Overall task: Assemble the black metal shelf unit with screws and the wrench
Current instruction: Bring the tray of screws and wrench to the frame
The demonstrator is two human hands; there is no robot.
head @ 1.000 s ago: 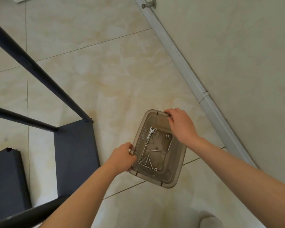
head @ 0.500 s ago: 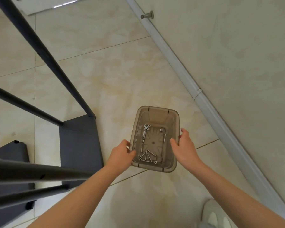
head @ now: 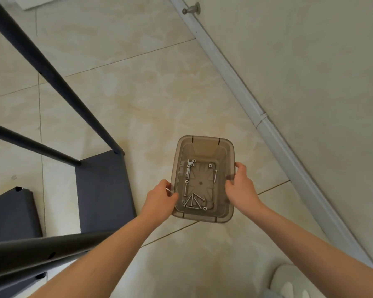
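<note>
I hold a translucent brown plastic bin (head: 205, 145) between both hands above the tiled floor. My left hand (head: 159, 198) grips its left rim, thumb over the edge. My right hand (head: 241, 188) grips the right rim. Inside lie several silver screws (head: 193, 202) and a small silver wrench (head: 188, 167). The black metal shelf unit (head: 103, 188) stands at the left, with a dark shelf panel low down and black poles (head: 52, 76) rising toward me.
A second dark panel (head: 11, 214) lies at the far left on the floor. A white baseboard (head: 267, 125) runs diagonally along the wall on the right, with a metal door stop (head: 191, 10) at the top. A white shoe (head: 289, 282) shows at the bottom right.
My right hand slid from the bin's far corner to its right rim. The bin turned to lie lengthwise away from me, and the view shifted so the near poles came in.
</note>
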